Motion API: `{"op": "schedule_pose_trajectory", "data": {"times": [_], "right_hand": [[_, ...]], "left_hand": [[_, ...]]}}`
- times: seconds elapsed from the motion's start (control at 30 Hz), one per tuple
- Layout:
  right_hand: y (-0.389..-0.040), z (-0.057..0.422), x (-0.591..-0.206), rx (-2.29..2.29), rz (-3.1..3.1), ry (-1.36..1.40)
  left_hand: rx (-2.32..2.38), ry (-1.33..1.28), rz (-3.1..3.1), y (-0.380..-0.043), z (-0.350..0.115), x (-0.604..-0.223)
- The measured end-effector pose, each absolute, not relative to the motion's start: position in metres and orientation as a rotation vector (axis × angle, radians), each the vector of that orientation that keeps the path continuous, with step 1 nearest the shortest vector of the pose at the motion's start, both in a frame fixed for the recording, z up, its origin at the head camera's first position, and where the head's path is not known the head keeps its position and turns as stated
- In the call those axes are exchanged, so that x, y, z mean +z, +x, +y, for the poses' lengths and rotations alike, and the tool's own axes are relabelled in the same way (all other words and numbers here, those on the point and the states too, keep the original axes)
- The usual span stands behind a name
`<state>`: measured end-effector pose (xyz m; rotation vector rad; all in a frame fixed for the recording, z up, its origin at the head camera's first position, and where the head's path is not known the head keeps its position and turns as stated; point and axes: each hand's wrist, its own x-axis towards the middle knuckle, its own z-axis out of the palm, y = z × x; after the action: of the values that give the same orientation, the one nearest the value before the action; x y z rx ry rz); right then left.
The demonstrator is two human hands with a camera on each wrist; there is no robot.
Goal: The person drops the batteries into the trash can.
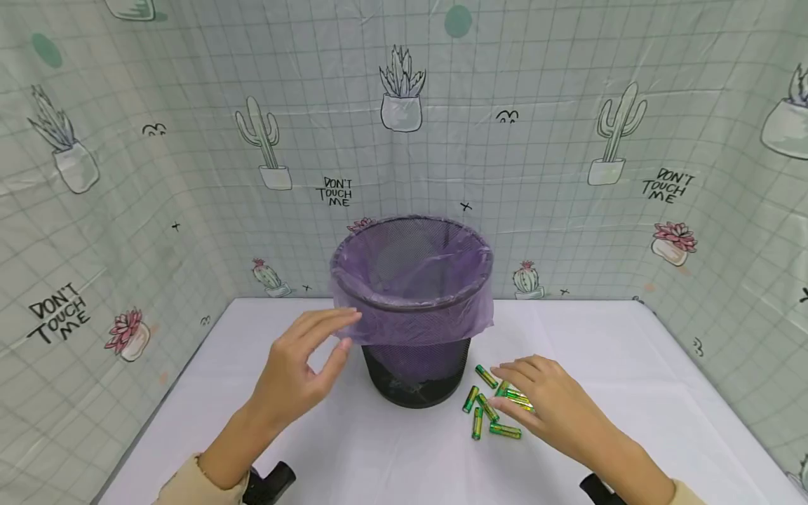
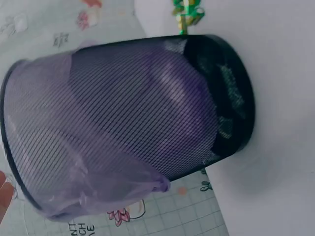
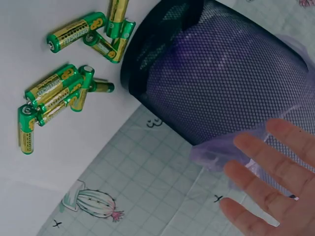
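Observation:
A black mesh wastebasket point(image 1: 416, 393) stands upright on the white table, lined with a purple plastic bag point(image 1: 410, 324) folded over its rim. To its left my left hand point(image 1: 297, 368) is raised, fingers relaxed and holding nothing, fingertips near the bag's edge. Several green and gold batteries point(image 3: 59, 91) lie loose to the right of the basket. Over them hovers my right hand point(image 1: 555, 407), its fingers loosely extended with nothing in them; it partly hides some batteries in the head view. In the left wrist view, only fingertips point(image 2: 5, 196) of the left hand show.
The white table point(image 1: 252, 449) ends at a hanging cloth point(image 1: 303, 140) printed with a grid and potted cacti, which rises behind and on both sides. Black wrist straps or mounts point(image 1: 270, 484) sit at both wrists.

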<state>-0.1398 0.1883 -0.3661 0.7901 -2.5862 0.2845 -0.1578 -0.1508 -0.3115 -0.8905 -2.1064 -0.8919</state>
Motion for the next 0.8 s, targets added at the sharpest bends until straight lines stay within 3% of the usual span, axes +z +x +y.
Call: {"op": "schedule_pose_trajectory", "data": {"times": [0.23, 0.5, 0.8], "right_hand": [[-0.146, 0.191, -0.363, 0.352, -2.593, 0.719], [-0.153, 0.198, -0.361, 0.454, -2.594, 0.681], [-0.162, 0.208, -0.357, 0.661, -2.693, 0.558]], "left_hand": [[-1.092, -0.682, -2.094, -0.183, -0.160, -0.295], [-1.771, -0.336, -2.213, -0.218, -0.165, -0.279], [-2.068, -0.242, -2.247, -0.257, -0.164, -0.276]]}}
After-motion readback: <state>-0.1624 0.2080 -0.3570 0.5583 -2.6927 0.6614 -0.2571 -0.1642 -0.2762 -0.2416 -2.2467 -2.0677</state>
